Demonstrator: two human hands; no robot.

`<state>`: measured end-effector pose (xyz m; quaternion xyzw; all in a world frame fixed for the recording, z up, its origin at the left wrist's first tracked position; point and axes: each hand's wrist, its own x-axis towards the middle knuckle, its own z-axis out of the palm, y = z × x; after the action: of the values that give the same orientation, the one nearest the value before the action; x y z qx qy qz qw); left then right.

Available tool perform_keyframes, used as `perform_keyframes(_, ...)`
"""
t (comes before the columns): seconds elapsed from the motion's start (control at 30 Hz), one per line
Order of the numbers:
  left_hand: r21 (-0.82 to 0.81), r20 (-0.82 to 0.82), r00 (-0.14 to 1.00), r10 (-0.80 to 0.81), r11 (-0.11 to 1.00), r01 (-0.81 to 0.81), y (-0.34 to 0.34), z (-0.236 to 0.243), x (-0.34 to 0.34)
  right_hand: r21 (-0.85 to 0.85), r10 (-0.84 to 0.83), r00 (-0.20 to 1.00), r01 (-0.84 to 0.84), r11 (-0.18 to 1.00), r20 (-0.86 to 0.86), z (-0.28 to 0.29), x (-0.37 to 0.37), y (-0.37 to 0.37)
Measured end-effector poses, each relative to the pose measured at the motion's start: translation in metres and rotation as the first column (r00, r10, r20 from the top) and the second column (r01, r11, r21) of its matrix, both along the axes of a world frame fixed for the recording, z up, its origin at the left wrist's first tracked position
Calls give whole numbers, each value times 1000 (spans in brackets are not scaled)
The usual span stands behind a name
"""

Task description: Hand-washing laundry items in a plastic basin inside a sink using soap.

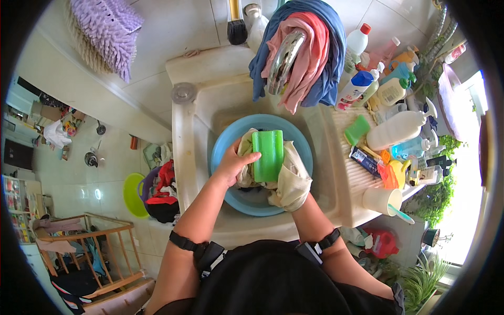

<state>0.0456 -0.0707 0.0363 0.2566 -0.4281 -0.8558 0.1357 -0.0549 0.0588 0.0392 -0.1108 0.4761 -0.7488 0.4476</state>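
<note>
Soap (268, 156) is over the middle of the basin (217, 157), within its rim. Judged risk: it could slip into the basin, its face being glossy and only one thumb visibly bearing on it. Left hand (232, 165) clamps the soap's left edge, fingers hidden. Cloth (294, 182) covers the right hand; its grip cannot be told.

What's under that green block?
Pale cloth shows on both sides of the green block, and the blue tub is below. The left hand holds its left edge. Whatever lies straight underneath is covered, and cloth hides the right hand.
</note>
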Motion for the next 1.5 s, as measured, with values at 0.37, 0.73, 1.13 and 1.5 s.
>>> perform_keyframes(0.37, 234, -150, 975, -165, 952, 198, 17, 0, 4, 77, 119, 975, -136, 988, 187, 47, 3, -14)
perform_keyframes(0.73, 522, -276, 943, 184, 853, -14, -2, 1, 25, 47, 52, -153, 37, 998, -987, 76, -13, 3)
perform_keyframes(1.13, 479, -122, 992, 16, 877, 44, -15, 22, 8, 222, 216, 401, -32, 975, -890, -27, -10, 3)
perform_keyframes(1.5, -788, 430, 881, 198, 558, 259, -20, 24, -16, 32, 246, 955, -245, 969, -166, 6, -1, 20)
